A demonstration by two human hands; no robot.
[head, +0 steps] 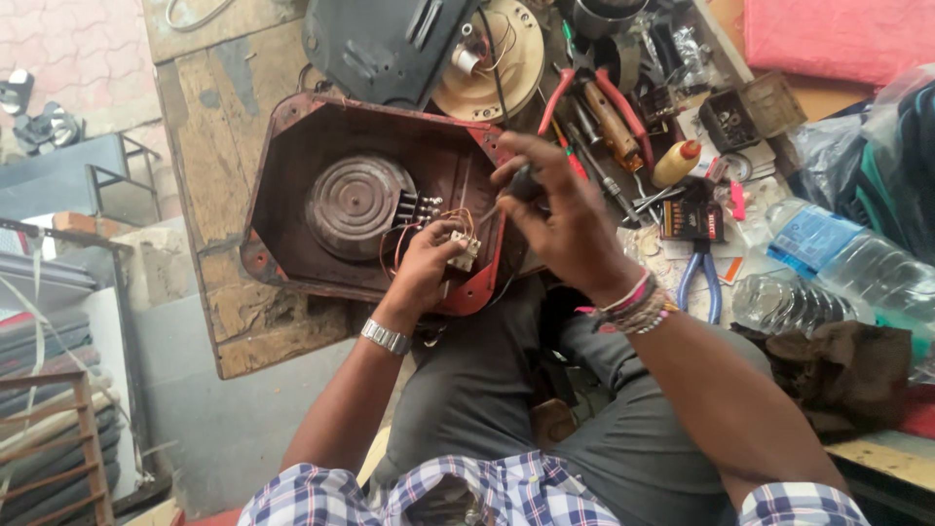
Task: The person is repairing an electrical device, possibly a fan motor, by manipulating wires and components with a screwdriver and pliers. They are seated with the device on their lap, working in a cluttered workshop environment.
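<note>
We have the red stove housing [292, 146] lying open side up on the worn wooden bench [209, 97], the coil plate [355, 203] seated in its middle. Our left hand [429, 261] is closed around the small white switch block [465, 250] at the housing's near edge, thin wires [409, 229] running from it toward the coil terminals. Our right hand [560, 209] is curled shut on a dark-handled screwdriver [516, 187], tip aimed at the block. Risks as we judge them: the tip slips off and jabs the left fingers, or a tug on the block snaps a thin wire at its terminal. The housing overhangs the bench edge toward our lap, so a hard push could tip it. Containers: small yellow bottle [676, 163] with a red cap, contents hidden; two clear plastic bottles [838, 268] on their sides, apparently empty; a small open box [750, 115], contents unclear.
</note>
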